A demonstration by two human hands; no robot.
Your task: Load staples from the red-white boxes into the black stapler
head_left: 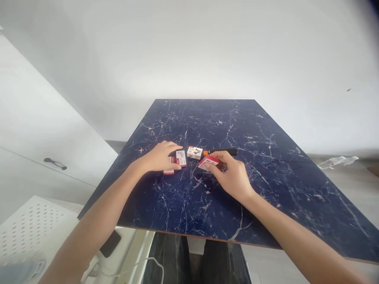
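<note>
My left hand is on the table with thumb and fingers curved around a small grey-and-white box with red edges. Partly under that hand lies another small red-and-white box; how many are there is hidden by the fingers. My right hand pinches a small red-and-white box between thumb and fingers, tilted. Between the hands sits a white box with a dark picture on it. Behind my right fingers lies a black stick-shaped object with an orange end, partly covered.
The dark blue marbled table reaches back to a white wall. At lower left stand a perforated white surface and a dark flat phone-like object near a white cable. Clear plastic bottles lie beyond the right edge.
</note>
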